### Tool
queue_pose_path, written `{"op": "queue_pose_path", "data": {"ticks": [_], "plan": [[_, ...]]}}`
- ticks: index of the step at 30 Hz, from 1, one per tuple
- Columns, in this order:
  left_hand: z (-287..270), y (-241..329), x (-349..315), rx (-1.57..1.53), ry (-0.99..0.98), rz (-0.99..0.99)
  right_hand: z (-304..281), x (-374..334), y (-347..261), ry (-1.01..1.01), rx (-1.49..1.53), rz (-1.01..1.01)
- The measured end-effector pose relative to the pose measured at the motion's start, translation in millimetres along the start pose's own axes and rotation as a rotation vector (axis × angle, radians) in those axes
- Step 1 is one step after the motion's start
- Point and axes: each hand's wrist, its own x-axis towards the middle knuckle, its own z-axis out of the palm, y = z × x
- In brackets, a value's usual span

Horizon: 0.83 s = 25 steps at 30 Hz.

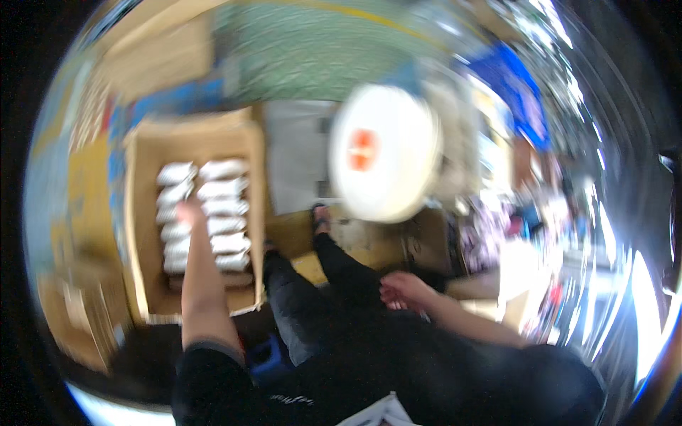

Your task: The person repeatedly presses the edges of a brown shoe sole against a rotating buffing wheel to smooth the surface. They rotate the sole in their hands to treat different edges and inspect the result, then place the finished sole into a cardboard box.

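Observation:
My left hand (189, 211) reaches down into an open cardboard box (258, 153) on the left. It is over or against the left row of white wrapped bundles (224, 187); motion blur hides its fingers and whether they hold one. The bundles lie side by side in two columns, several in each. Close to my body, well away from the box, hovers my right hand (406, 290). Its fingers are loosely curled, and I see no object in them, though the hand is blurred.
A round white lid or tub (387, 153) with an orange mark stands right of the box. Beyond it are a blue bag (511, 92) and piled clutter. A grey sheet (302, 156) lies between box and tub. Another cardboard box (89, 305) stands at lower left. My feet are near the sheet.

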Motion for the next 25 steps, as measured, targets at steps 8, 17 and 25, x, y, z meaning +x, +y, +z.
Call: {"op": "queue_pose_path", "data": {"ticks": [8,17,25], "plan": [[-75.0,-8.7,-324.4,-0.057,-0.074,0.526,-186.7,-190.7,58.7,0.581,-0.632,-1.385],[-76.1,105.2,-453.2,0.419,-1.325,0.989,-467.2,-198.7,342.4,1.105,-0.462,0.022],[-53.0,151.7,-440.8,0.711,-1.193,0.992,-506.1,27.2,445.7,0.859,-0.036,0.351]]}}
